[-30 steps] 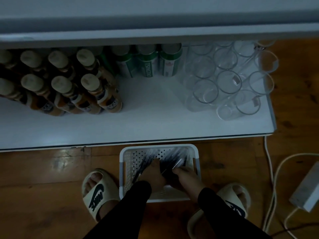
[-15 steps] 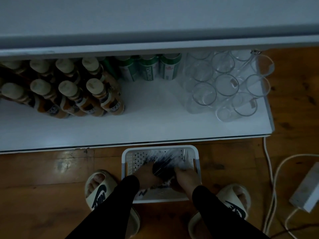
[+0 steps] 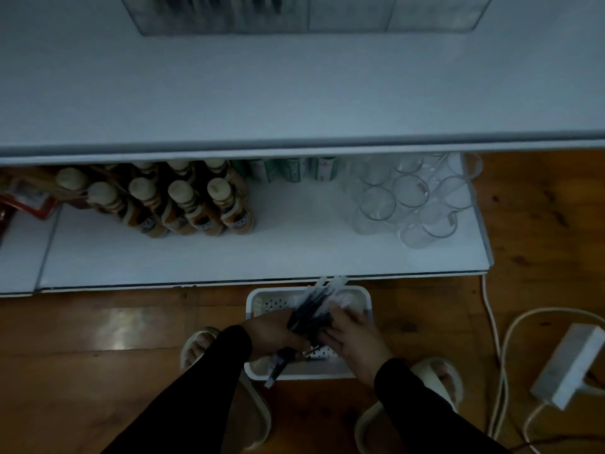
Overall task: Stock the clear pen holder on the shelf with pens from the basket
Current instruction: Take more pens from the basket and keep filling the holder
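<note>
both hands worked over the white basket (image 3: 255, 298) on the floor: the left hand (image 3: 273, 332) gripped a bundle of pens (image 3: 312, 311), the right hand (image 3: 352, 335) lay against it with fingers straight. the clear pen holder (image 3: 307, 13) sat on the top shelf (image 3: 294, 93).

Both arms, in long black sleeves, reach forward and down from the bottom of the view, the forearms angling in toward each other. The left hand (image 3: 273, 334) is curled round a bundle of pens (image 3: 312, 314), gripping it from the left. The right hand (image 3: 352, 339) lies against the bundle's right side, fingers (image 3: 339, 317) fairly straight and spread over it; in the dim light I cannot tell whether its thumb wraps underneath.
</note>
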Demonstrator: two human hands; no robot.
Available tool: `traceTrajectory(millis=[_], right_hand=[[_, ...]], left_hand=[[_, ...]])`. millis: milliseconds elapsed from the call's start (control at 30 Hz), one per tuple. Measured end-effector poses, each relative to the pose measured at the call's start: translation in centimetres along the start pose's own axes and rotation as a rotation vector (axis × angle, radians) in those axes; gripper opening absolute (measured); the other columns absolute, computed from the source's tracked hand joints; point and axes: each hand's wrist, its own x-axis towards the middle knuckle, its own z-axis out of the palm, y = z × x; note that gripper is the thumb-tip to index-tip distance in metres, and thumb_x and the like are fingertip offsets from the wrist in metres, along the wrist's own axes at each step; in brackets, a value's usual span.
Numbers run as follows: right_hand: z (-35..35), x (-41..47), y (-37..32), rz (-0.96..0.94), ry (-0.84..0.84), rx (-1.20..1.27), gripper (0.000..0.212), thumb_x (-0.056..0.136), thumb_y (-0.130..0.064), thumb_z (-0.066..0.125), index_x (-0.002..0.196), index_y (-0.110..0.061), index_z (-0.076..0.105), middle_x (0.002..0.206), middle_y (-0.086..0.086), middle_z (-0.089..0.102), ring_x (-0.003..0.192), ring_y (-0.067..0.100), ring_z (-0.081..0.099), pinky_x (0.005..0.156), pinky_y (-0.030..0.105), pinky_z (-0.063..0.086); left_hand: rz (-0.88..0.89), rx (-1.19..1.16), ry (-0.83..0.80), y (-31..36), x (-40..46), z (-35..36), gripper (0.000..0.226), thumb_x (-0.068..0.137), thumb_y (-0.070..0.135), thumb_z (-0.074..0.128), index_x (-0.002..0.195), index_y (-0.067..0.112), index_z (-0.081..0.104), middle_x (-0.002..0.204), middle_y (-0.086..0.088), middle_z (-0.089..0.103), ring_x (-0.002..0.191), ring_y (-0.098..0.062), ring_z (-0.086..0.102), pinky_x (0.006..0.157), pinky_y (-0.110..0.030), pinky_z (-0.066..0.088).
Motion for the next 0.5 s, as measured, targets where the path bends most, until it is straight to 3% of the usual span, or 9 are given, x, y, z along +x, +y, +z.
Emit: traceTrajectory(millis=[100, 200, 267, 367, 500], right_hand=[[0.8, -3.2, -1.9, -0.085, -0.032, 0.003, 0.036, 0.093, -0.033, 0.061, 0.119, -0.006, 0.062, 0.117, 0.01, 0.07, 0.107, 0.023, 0.068, 0.096, 0.035, 0.052], [2.0, -7.1, -4.4, -0.197, -0.074, 0.007, 0.037, 0.093, -0.032, 0.062, 0.12, -0.007, 0.062, 0.119, 0.01, 0.069, 0.107, 0.024, 0.067, 0.095, 0.034, 0.053], [2.6, -9.8, -6.2, -0.262, -0.111, 0.028, 0.04, 0.092, -0.03, 0.064, 0.122, -0.004, 0.061, 0.12, 0.013, 0.068, 0.109, 0.026, 0.067, 0.093, 0.032, 0.054], [3.5, -13.9, -8.6, -0.362, -0.196, 0.062, 0.03, 0.092, -0.019, 0.063, 0.112, 0.003, 0.064, 0.114, 0.018, 0.069, 0.107, 0.029, 0.066, 0.087, 0.029, 0.056], [4.8, -18.6, -11.3, -0.459, -0.252, 0.06, 0.014, 0.093, -0.005, 0.058, 0.104, -0.002, 0.067, 0.108, 0.015, 0.071, 0.099, 0.024, 0.069, 0.079, 0.024, 0.057]], left_hand=[[0.089, 0.022, 0.044, 2.5, -3.5, 1.0, 0.034, 0.084, 0.005, 0.066, 0.117, -0.002, 0.058, 0.097, -0.018, 0.064, 0.083, -0.02, 0.061, 0.077, -0.033, 0.052], [0.178, -0.019, 0.115, 5.0, -7.7, 2.3, 0.03, 0.084, 0.001, 0.065, 0.112, -0.004, 0.057, 0.08, -0.009, 0.065, 0.069, -0.015, 0.061, 0.066, -0.026, 0.049], [0.254, -0.049, 0.142, 6.5, -10.3, 3.1, 0.036, 0.083, 0.003, 0.067, 0.117, -0.003, 0.056, 0.082, -0.01, 0.065, 0.07, -0.016, 0.061, 0.069, -0.029, 0.048], [0.373, -0.122, 0.178, 8.4, -14.1, 4.1, 0.038, 0.082, 0.005, 0.069, 0.118, 0.009, 0.058, 0.083, -0.005, 0.065, 0.072, -0.018, 0.061, 0.072, -0.035, 0.047], [0.505, -0.173, 0.209, 10.9, -18.3, 5.6, 0.042, 0.084, 0.006, 0.069, 0.123, 0.005, 0.053, 0.079, -0.008, 0.06, 0.069, -0.018, 0.06, 0.068, -0.036, 0.046]])
